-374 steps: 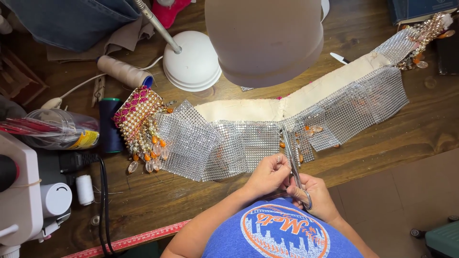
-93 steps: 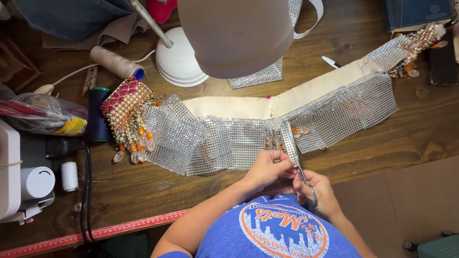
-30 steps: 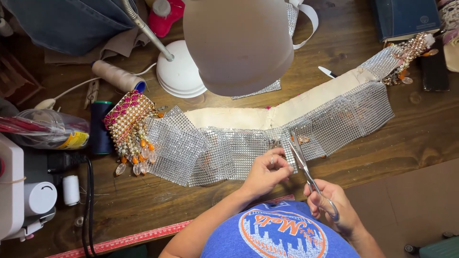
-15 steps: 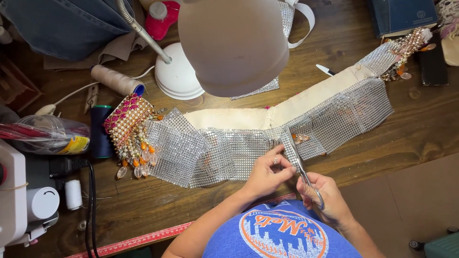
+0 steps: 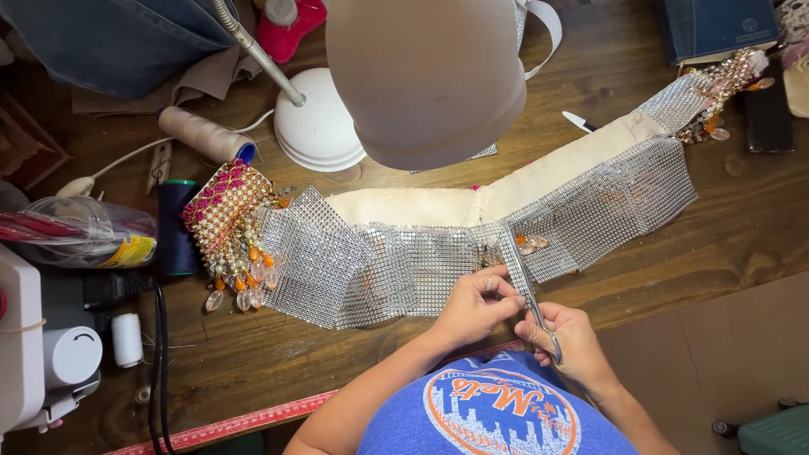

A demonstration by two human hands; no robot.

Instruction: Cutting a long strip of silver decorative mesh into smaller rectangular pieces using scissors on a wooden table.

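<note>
A long belt of silver rhinestone mesh point(image 5: 371, 261) on cream backing point(image 5: 438, 205) curves across the wooden table point(image 5: 725, 244). Its left end carries a pink and gold beaded piece with orange drops point(image 5: 226, 227); another beaded piece point(image 5: 716, 88) sits at the far right end. My left hand point(image 5: 476, 305) pinches the lower edge of the mesh near the middle. My right hand point(image 5: 569, 344) holds slim silver scissors point(image 5: 531, 295), blades pointing up into a narrow mesh strip. Small orange beads point(image 5: 531, 244) lie by the blades.
A white desk lamp's shade point(image 5: 425, 76) and round base point(image 5: 318, 126) hang over the belt's top. Thread spools point(image 5: 202, 135) point(image 5: 175, 227), a plastic bag point(image 5: 76, 240), a white sewing machine point(image 5: 34, 354), a red tape measure point(image 5: 244, 421) and a blue book point(image 5: 716, 25) surround the work.
My right hand has drawn the scissors back in toward my left hand, from lower right to close beside the mesh strip. The belt has barely shifted.
</note>
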